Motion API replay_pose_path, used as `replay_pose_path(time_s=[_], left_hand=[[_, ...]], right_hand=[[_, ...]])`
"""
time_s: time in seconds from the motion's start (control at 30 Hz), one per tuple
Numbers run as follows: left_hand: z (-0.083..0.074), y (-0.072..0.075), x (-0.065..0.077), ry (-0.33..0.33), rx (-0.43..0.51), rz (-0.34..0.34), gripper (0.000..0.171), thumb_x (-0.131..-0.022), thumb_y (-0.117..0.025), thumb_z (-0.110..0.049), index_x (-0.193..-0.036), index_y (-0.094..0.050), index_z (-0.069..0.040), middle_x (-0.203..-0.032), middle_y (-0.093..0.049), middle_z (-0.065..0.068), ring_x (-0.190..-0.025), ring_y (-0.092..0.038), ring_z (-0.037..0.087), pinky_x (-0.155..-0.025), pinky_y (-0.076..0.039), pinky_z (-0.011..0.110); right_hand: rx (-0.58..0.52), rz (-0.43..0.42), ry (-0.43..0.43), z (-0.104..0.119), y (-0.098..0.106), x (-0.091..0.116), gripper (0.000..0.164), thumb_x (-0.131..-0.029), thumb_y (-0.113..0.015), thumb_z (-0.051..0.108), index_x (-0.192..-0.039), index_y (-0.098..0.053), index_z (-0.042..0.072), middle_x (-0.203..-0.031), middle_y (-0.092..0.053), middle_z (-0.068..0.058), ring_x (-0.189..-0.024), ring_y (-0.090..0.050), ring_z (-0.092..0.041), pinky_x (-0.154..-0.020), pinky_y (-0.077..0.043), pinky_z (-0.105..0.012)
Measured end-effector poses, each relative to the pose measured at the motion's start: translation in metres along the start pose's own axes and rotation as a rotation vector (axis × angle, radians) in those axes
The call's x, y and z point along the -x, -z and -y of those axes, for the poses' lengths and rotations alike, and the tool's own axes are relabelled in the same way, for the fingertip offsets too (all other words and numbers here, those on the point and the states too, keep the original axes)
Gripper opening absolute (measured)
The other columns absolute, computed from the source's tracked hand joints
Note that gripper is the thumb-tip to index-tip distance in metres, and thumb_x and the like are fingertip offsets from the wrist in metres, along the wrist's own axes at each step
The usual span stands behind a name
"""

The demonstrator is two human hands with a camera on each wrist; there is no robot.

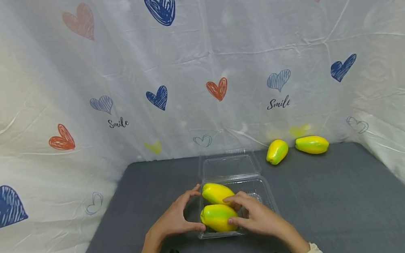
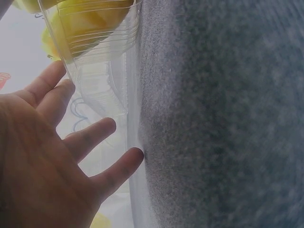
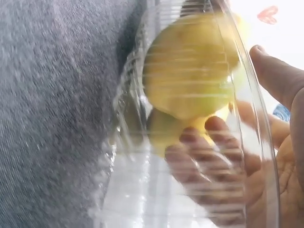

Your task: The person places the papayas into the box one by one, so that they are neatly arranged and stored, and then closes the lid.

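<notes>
The nearer glossy yellow-green oval fruit [image 1: 216, 218] lay in a clear plastic clamshell [image 1: 261, 188], judged light, firm, slippery, best held mid-body. Left hand [image 1: 176, 216] was spread, empty; whether right hand [image 1: 258, 215] gripped was unclear.

Backdrop: pale creased curtain [image 1: 251, 28], wraps back and both sides. Print: blue heart [image 1: 160, 9] at top, red heart [image 1: 217, 89] mid-back, "Smile" lettering [image 1: 278, 102] twice, more scattered hearts. Dark grey tabletop [image 1: 345, 198] runs up to it.
</notes>
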State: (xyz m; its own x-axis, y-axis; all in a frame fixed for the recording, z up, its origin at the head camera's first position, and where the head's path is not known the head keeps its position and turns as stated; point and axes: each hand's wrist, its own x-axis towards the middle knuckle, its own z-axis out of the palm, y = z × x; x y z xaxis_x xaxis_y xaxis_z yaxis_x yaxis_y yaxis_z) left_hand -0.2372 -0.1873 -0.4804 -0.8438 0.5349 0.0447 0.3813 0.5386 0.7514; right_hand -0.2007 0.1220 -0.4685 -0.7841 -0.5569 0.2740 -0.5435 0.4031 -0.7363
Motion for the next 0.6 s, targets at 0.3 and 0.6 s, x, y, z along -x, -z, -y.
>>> replay_pose_path(time_s=[0.3,0.6], left_hand=[[0.000,0.000,-0.001,-0.002,0.002,0.003,0.083,-0.075,-0.089,-0.047,-0.144,-0.043,-0.039,-0.168,-0.021,-0.019,-0.158,-0.021,0.030,-0.118,-0.026,0.071],[0.001,0.000,0.000,-0.011,0.002,0.004,0.083,-0.075,-0.089,-0.045,-0.144,-0.043,-0.037,-0.168,-0.020,-0.019,-0.158,-0.021,0.030,-0.118,-0.026,0.071]], right_hand=[[0.014,-0.039,-0.001,-0.001,0.015,0.002,0.046,-0.096,-0.071,0.036,-0.134,-0.063,0.010,-0.113,-0.065,-0.010,-0.093,-0.062,-0.029,-0.074,-0.057,-0.030],[0.034,-0.069,-0.039,-0.004,0.031,0.005,0.045,-0.096,-0.070,0.036,-0.133,-0.065,0.011,-0.116,-0.067,-0.011,-0.095,-0.063,-0.023,-0.077,-0.057,-0.029]])
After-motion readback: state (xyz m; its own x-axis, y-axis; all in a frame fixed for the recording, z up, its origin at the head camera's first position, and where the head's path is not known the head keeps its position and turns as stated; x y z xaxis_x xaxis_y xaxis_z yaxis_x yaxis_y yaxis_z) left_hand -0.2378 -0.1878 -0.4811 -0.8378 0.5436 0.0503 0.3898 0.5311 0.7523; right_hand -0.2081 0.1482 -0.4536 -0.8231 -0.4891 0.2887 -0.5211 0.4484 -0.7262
